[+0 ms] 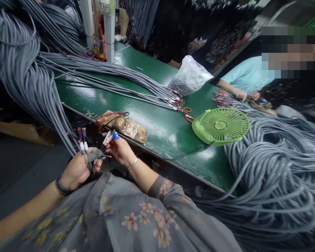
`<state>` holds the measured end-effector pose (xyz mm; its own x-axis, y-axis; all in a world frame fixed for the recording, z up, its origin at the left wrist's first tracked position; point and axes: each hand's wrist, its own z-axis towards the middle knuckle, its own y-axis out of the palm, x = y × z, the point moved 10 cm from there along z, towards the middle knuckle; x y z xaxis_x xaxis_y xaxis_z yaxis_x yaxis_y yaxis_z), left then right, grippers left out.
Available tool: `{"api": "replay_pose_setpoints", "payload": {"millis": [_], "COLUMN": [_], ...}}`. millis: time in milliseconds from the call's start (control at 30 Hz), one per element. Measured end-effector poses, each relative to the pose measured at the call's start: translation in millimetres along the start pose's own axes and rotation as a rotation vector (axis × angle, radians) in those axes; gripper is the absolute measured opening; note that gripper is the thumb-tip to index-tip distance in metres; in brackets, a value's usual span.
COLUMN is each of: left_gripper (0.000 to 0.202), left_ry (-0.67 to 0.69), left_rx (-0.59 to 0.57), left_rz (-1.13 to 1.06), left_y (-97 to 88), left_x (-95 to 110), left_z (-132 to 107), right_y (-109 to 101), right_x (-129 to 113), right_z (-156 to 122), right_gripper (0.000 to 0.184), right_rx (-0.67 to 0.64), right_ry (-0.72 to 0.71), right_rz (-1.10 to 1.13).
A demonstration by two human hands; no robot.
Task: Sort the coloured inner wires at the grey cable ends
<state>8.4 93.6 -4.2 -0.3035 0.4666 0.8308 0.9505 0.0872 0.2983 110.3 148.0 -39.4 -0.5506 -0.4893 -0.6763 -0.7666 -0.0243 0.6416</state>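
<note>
Desk: green, fan at three o'clock in view
Left hand: grip closed round gray cables
Right hand: grip pinching pink clip

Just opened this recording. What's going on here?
The left hand holds grey cables, coloured wires sticking out of their ends. Beside it, the right hand pinches what looks like a small pink clip, close to thin wires. A cable bundle and a green fan rest on the green table; another person's hands show beyond the fan.
</note>
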Motion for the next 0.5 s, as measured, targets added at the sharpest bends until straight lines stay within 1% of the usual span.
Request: {"api": "replay_pose_setpoints", "payload": {"millis": [133, 333, 400, 500], "left_gripper": [0.04, 0.039, 0.04, 0.04], "left_ry": [-0.02, -0.03, -0.03, -0.025], "left_rx": [0.0, -0.001, -0.003, -0.007], "left_rz": [-0.003, 0.011, 0.012, 0.012], "left_y": [-0.5, -3.1, -2.6, -1.9], "left_x": [-3, -8, -9, -9], "left_z": [2, 10, 12, 10], "right_y": [3, 2, 3, 5], "right_x": [3, 3, 4, 5], "right_z": [2, 6, 6, 4], "right_gripper": [0.04, 0.035, 0.038, 0.046], "right_rx": [-0.024, -0.002, -0.007, -0.032], "right_ry": [0.037, 0.004, 0.014, 0.051], "right_rz": [0.023, 0.07, 0.073, 0.071]}}
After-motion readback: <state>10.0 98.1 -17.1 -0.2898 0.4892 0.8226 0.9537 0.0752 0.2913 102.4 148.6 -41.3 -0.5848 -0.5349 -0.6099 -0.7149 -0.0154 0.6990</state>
